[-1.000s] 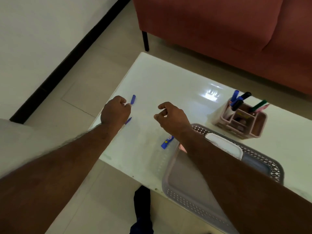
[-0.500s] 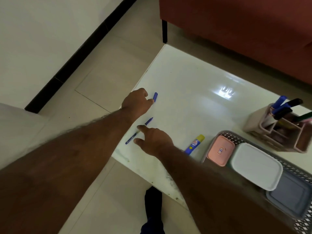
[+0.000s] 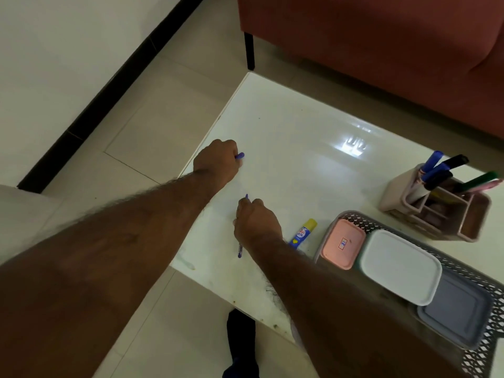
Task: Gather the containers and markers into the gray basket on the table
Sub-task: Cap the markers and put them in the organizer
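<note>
- White glossy table stands on a pale tiled floor, with a red sofa behind it and a wall with a black skirting on the left.
- Left hand is at the table's left edge, fingers curled round a small blue cap whose tip pokes out past the knuckles.
- Right hand is nearer the front edge, fingers curled round a blue pen; one end shows above the knuckles, the other below the wrist.
- Glue stick, blue with a yellow cap, lies on the table just right of the right hand, between it and the basket.
- Gray basket sits at the table's right front and holds three lidded containers side by side: a pink box, a white box and a gray box.
- Pink holder stands just behind the basket, with markers upright and leaning in it: blue, black, green and pink.
- Dark shape on the floor below the table edge is too unclear to name.
</note>
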